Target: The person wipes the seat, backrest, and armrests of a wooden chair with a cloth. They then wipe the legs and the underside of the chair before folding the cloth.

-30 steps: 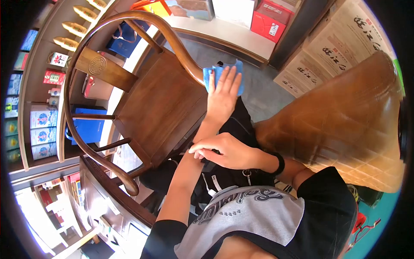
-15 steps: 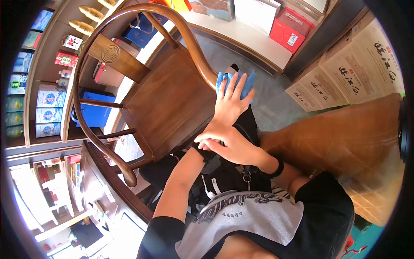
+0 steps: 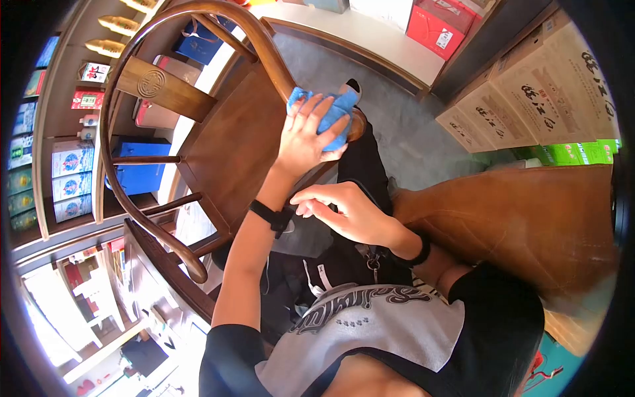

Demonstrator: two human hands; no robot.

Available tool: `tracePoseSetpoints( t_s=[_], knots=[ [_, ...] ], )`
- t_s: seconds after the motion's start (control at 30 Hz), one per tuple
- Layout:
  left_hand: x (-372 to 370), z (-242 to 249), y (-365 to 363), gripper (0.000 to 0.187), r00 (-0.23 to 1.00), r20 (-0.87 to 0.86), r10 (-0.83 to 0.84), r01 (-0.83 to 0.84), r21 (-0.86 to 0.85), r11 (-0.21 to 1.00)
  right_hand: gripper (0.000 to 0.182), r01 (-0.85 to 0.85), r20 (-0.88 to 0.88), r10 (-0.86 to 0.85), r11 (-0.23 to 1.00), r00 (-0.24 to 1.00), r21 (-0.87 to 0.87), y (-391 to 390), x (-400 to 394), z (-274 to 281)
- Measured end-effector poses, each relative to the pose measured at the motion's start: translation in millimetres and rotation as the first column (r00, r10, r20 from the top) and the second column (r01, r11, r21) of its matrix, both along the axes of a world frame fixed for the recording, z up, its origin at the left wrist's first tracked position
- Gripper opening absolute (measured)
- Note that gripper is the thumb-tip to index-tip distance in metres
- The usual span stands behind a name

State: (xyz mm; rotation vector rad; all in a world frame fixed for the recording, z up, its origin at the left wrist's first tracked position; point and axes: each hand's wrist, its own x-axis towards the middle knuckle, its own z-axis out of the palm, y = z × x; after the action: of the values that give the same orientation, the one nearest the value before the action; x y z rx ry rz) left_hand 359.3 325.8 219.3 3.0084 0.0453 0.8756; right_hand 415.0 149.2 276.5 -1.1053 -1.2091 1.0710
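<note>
My left hand (image 3: 306, 129) is closed over a crumpled blue cloth (image 3: 340, 109). The cloth wraps the front end of the curved armrest on a wooden chair (image 3: 231, 139), and a bit of brown wood shows beyond it. A black band with a dark device circles my left wrist. My right hand (image 3: 350, 210) hovers above my lap, close to that wrist. Its fingers are loosely bent and apart, with nothing seen in them. A black band is on my right wrist too.
Shelves with boxes (image 3: 71, 169) stand on the left. Stacked cartons (image 3: 529, 99) and a red box (image 3: 440, 30) are at the right and far side. A brown quilted seat (image 3: 503, 225) is beside me on the right. A dark wooden table edge (image 3: 165, 271) lies at left.
My left hand and the cloth have moved left along the armrest end, fingers now more curled. The right hand, earlier against my left forearm, is now slightly apart. The view has shifted a little.
</note>
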Motion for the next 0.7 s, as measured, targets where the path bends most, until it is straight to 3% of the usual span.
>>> tracePoseSetpoints(
  t_s=[0.7],
  knots=[
    [27, 47, 99, 0.033, 0.998, -0.060, 0.003, -0.002, 0.015, 1.000, 0.020, 0.033, 0.037, -0.033, 0.999, 0.999, 0.019, -2, 6, 0]
  ],
)
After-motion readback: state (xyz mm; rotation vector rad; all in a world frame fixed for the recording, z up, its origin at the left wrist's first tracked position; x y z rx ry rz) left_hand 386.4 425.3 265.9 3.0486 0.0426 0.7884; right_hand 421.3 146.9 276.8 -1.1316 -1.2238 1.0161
